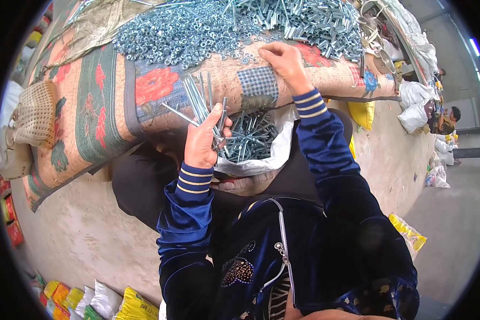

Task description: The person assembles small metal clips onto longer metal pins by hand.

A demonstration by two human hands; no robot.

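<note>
My left hand [201, 143] is closed around a loose bundle of long, thin metal rods [198, 101]. Most of them point up and away from my palm, and one sticks out to the left. My right hand [285, 65] reaches over the cloth-covered table, thumb and fingertips pinched together at the near edge of a pile of hex nuts [170, 37]. Whatever lies between those fingertips is hidden. Below and between my hands, an open white sack [280, 146] holds many metal bolt pieces [248, 137]. A heap of short metal tubes [320, 24] lies beyond my right hand.
A patterned quilted cover [98, 101] drapes over the table edge. At far left stands a woven basket [37, 114]. Yellow and white bags [136, 304] sit on the floor at lower left. Another person [449, 120] is at the far right, near white sacks [415, 106].
</note>
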